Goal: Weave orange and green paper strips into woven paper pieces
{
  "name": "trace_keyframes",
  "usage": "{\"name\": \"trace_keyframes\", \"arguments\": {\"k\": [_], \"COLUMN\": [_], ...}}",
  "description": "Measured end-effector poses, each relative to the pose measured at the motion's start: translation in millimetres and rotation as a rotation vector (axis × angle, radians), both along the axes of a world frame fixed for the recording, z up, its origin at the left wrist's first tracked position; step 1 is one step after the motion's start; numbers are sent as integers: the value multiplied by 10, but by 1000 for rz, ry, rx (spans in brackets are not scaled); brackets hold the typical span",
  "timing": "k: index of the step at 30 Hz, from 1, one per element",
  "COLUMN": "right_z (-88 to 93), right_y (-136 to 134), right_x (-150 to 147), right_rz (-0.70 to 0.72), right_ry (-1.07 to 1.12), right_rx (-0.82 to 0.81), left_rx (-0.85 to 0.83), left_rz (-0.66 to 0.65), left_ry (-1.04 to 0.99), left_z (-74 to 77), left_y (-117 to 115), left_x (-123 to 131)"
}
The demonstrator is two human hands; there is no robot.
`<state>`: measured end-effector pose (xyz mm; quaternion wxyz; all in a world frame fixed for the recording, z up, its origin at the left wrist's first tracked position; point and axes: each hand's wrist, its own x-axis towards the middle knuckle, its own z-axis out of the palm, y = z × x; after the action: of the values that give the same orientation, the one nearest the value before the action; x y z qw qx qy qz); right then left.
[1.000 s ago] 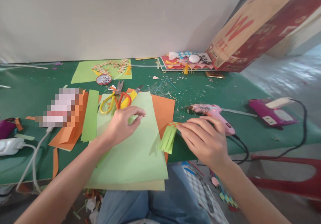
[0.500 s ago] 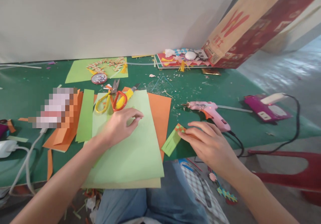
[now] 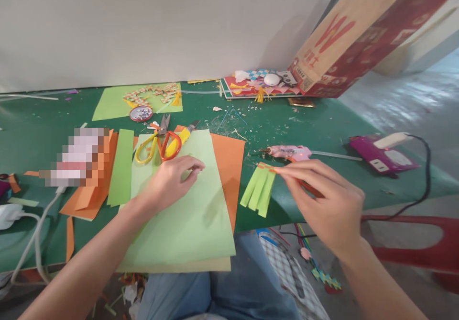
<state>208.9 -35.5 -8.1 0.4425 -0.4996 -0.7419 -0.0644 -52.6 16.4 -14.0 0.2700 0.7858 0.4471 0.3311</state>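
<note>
Pinched in my right hand [image 3: 322, 198] is a green paper strip piece [image 3: 258, 193], held by its orange-and-green woven top edge. Its slit green strips hang down loosely and spread like a fringe. Behind that hand lies a pink hot glue gun [image 3: 290, 152], its handle mostly hidden. My left hand [image 3: 175, 181] rests on a pale green paper sheet [image 3: 186, 229], fingers curled and thumb close to the index fingertip, with nothing visible between them. Just beyond it are scissors [image 3: 164, 136] with yellow and red handles and a yellow utility knife [image 3: 179, 140].
Orange sheets [image 3: 229, 176] and green strips [image 3: 121, 167] lie around the pale sheet. A blurred-out object [image 3: 81, 155] with a white cable sits left. Farther back are a round dish of beads [image 3: 141, 114], a craft pile [image 3: 261, 83], a paper bag [image 3: 330, 38] and a purple power strip [image 3: 382, 155].
My right hand has lifted the green paper piece off the table and moved slightly right; its strips now dangle apart. The left hand stays put.
</note>
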Motion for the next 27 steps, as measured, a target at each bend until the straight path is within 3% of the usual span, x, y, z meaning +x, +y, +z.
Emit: {"name": "trace_keyframes", "arguments": {"k": [4, 8, 11, 19, 24, 27], "right_z": [82, 78, 43, -184, -69, 24], "right_y": [93, 244, 359, 605, 446, 306], "right_x": [-170, -406, -589, -830, -806, -761], "right_rz": [109, 275, 310, 477, 172, 164], "right_ry": [323, 565, 688, 622, 458, 341], "right_rx": [-305, -676, -762, -534, -95, 81], "left_rx": [-1, -157, -239, -292, -338, -354], "left_rz": [-5, -74, -70, 53, 175, 192], "left_ry": [29, -22, -22, 17, -176, -231], "left_z": [28, 97, 160, 235, 161, 121], "left_y": [-6, -25, -38, -35, 9, 40], "left_x": [17, 22, 18, 11, -14, 5]}}
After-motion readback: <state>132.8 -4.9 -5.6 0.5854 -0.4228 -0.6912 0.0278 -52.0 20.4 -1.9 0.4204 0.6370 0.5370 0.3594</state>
